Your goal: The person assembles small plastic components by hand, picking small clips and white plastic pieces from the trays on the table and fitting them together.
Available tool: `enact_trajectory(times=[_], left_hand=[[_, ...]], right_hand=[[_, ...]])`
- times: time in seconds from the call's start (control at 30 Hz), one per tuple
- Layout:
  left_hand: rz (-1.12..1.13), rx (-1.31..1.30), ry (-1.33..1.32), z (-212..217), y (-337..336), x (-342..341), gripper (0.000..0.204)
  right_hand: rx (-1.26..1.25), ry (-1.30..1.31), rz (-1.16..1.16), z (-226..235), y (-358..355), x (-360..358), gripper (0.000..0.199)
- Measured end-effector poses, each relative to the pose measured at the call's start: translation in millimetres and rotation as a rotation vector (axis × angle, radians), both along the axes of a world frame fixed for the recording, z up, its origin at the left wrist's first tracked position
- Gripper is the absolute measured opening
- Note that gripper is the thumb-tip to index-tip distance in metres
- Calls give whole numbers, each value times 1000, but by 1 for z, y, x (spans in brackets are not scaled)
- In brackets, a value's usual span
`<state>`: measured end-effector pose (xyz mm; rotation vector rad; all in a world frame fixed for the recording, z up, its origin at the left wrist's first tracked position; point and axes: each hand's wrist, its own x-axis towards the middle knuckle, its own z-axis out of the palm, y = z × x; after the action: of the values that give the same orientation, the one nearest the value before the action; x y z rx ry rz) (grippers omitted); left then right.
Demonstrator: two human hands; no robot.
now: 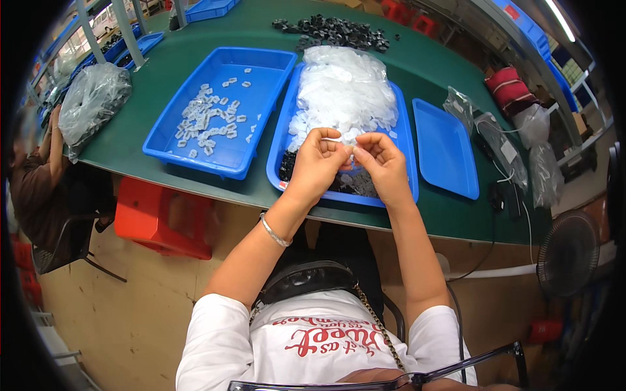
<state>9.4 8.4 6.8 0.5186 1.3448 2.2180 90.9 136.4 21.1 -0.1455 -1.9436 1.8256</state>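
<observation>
My left hand (318,158) and my right hand (382,161) meet fingertip to fingertip over the front of a blue tray (409,146). Both are closed in a pinch around a small pale piece, mostly hidden by the fingers. Behind them a plastic bag heaped with small white translucent pieces (345,85) lies in that tray. Small black parts (287,166) sit in its front left corner, and dark grey ones (355,185) lie along its front. To the left, a deeper blue tray (264,68) holds scattered small clear plastic pieces (207,117).
A shallow blue tray (447,150) lies to the right, beside a power strip (502,146) with cables. A pile of black parts (332,31) is at the back. A clear plastic bag (98,104) and another person (42,189) are on the left. A red stool (160,215) stands below the table edge.
</observation>
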Motion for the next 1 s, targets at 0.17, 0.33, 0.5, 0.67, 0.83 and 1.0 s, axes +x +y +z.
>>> enact_trajectory(times=[0.17,0.33,0.5,0.67,0.83,1.0], left_hand=[[-65,13,-5,-3,-6,-7,19],[-193,79,-59,0,-7,-8,16],[-158,65,-53,-1,-7,-8,15],[-53,11,45,-8,-1,-1,14],[125,-187,331,-11,0,3,13],[-89,23,-42,-1,-5,-4,18]], right_hand=[[-14,6,32,0,-2,-2,16],[-48,22,-10,-2,1,-1,15],[-9,27,-28,0,-4,-1,17],[202,38,-108,-2,-9,-1,15],[427,52,-168,-6,-10,-3,13],[109,43,-108,-5,-5,-5,14]])
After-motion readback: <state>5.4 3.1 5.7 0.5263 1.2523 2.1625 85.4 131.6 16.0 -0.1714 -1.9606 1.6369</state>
